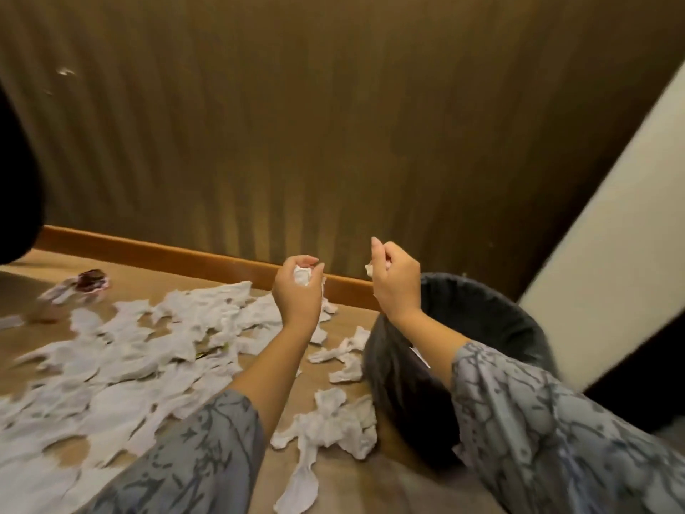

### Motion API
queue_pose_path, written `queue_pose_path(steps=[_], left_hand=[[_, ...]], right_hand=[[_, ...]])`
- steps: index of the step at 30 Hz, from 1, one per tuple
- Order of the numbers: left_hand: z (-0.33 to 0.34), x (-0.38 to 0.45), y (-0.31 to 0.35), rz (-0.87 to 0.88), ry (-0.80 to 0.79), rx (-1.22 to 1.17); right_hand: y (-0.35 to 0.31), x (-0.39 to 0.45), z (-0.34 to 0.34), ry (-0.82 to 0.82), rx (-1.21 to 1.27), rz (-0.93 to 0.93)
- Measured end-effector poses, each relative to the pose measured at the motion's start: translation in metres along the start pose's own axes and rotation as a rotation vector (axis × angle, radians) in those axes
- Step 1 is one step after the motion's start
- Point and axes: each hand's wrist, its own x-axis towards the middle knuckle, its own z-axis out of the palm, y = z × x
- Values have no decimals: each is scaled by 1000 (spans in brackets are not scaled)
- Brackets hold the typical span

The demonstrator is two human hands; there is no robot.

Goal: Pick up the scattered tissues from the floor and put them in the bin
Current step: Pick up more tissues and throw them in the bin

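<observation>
Several white tissues [155, 350] lie scattered over the tan floor, mostly left of centre, with more crumpled ones [333, 421] beside the bin. A round bin with a black liner [493, 320] stands at the right. My left hand [298, 294] is raised above the floor and grips a balled white tissue [302, 278] in its curled fingers. My right hand [394, 280] hovers over the bin's left rim, fingers curled, pinching a small scrap of tissue [369, 269].
A ribbed brown wall with a wooden skirting board [185, 257] runs behind the floor. A red and white wrapper [89, 281] lies at the far left. A pale slanted panel [611, 254] rises right of the bin. A dark shape [18, 172] fills the left edge.
</observation>
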Motion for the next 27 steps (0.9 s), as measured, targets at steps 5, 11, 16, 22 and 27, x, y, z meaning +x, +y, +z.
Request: queue_pose_path(steps=[5,11,16,22,27], left_hand=[[58,-52,17,-268,-161,-213],[113,-84,19,-255,-471,-149],[103,-78,6,-99,-530,-82],[21,-28,-26,-35,-398,85],[-73,-14,-94,-73,-428,460]], right_hand=[[30,-23,-64,173,-78,253],[51,-29,-111,251,-107,526],[60,-40,-99,299,-100,659],[35,-43,-74,131,-306,502],[21,-45,-46,156,-248,358]])
